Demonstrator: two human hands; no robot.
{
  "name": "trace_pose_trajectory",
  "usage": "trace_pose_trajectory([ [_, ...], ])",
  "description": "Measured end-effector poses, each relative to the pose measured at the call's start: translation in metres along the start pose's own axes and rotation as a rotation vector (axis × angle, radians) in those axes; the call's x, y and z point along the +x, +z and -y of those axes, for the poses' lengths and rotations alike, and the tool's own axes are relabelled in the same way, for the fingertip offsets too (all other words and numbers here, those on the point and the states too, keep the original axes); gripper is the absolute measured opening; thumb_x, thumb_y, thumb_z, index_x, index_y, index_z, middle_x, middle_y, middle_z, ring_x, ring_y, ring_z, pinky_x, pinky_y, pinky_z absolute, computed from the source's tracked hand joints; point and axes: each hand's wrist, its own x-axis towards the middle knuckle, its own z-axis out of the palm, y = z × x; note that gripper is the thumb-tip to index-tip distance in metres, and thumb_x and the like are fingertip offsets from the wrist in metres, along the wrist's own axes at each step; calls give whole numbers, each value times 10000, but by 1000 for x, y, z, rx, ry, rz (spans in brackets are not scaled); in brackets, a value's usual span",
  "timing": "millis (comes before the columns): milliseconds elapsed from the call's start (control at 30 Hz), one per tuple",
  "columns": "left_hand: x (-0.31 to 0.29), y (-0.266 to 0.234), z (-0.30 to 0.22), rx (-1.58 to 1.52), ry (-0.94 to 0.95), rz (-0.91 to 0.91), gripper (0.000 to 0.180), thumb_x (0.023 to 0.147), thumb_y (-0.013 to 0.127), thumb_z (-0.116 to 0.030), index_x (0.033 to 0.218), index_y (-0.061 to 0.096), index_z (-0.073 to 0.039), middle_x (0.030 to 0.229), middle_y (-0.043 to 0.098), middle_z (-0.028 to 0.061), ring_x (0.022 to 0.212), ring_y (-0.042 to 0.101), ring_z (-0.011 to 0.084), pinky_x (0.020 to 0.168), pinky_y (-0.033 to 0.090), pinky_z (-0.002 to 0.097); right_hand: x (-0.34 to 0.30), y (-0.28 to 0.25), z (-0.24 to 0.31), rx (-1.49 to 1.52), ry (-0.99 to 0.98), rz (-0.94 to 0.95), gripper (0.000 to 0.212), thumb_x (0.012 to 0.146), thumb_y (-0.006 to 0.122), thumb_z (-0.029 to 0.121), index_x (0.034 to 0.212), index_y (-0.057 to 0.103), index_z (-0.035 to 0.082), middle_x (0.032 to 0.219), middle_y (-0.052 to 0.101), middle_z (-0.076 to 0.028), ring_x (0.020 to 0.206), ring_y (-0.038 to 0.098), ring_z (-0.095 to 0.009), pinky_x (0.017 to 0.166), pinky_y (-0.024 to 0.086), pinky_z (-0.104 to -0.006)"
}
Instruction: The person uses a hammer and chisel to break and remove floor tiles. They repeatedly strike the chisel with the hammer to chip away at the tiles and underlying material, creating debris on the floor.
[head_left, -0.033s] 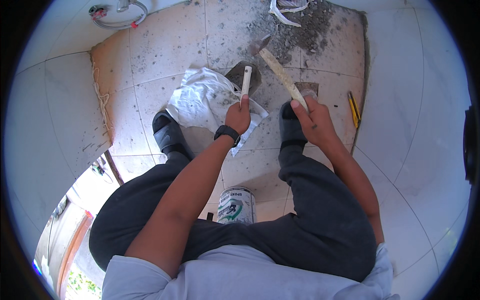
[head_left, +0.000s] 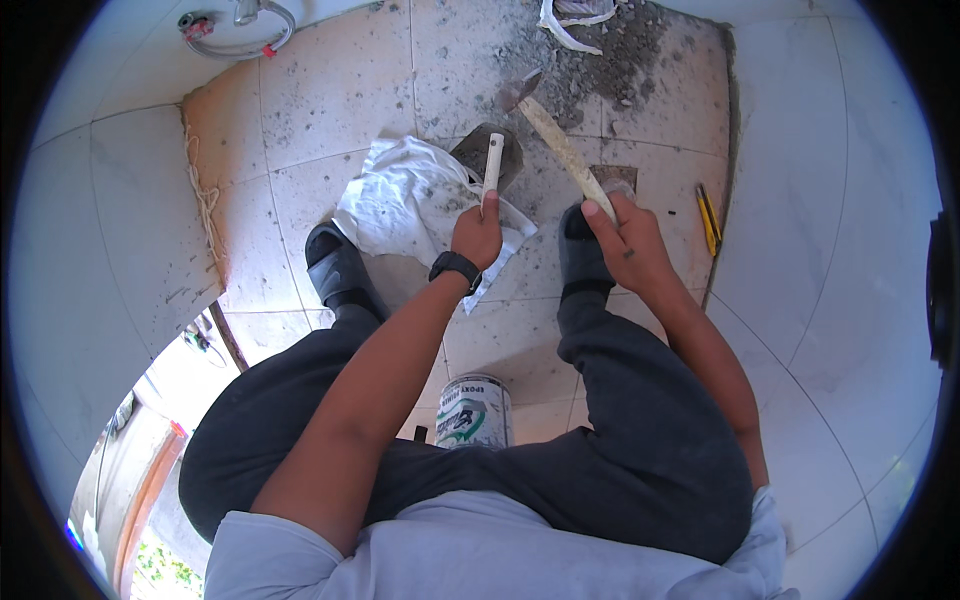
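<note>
My right hand is closed round the lower end of a hammer's pale wooden handle. The hammer's head points away from me, over the dusty tiles near the rubble. In my left hand is a tool with a white handle, a hole near its far tip; its other end is hidden by the hand. Below that hand a crumpled white cloth, speckled with grit, lies on the floor. A dark grey angular piece shows just behind the white handle.
Grey rubble and a white torn strip lie at the far right. A yellow cutter knife rests by the right wall. Between my legs stands a paint can. White string and a hose are at the left.
</note>
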Motion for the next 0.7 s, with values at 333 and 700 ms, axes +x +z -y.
trace_pose_trajectory([
  [333,14,-24,-25,115,-12,80,799,1032,373,-677,761,608,37,579,575,115,436,596,241,423,482,384,18,3,15,-41,-124,-37,462,1041,569,431,943,603,-20,711,631,-259,725,652,-475,643,487,-508],
  [700,8,-42,-44,143,-93,144,845,1036,377,-642,926,697,133,704,675,268,584,698,381,599,549,476,25,16,24,-391,-76,5,458,1039,554,431,904,607,-3,733,665,-250,731,667,-477,679,527,-559],
])
